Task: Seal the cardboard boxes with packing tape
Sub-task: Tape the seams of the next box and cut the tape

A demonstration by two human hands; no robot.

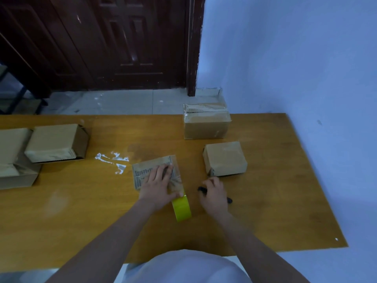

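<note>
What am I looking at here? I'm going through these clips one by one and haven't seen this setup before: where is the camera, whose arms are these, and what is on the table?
There is no machine: one person works bare-handed, and the single picture comes from a camera worn on their head, looking forward and down.

The left hand presses flat on a small cardboard box in the middle of the wooden table. A yellow-green tape roll stands just in front of that box. The right hand curls round a black tool; what kind cannot be told.

Two more boxes sit further back on the right, and others on the left. Shiny scraps lie on the tabletop.
</note>
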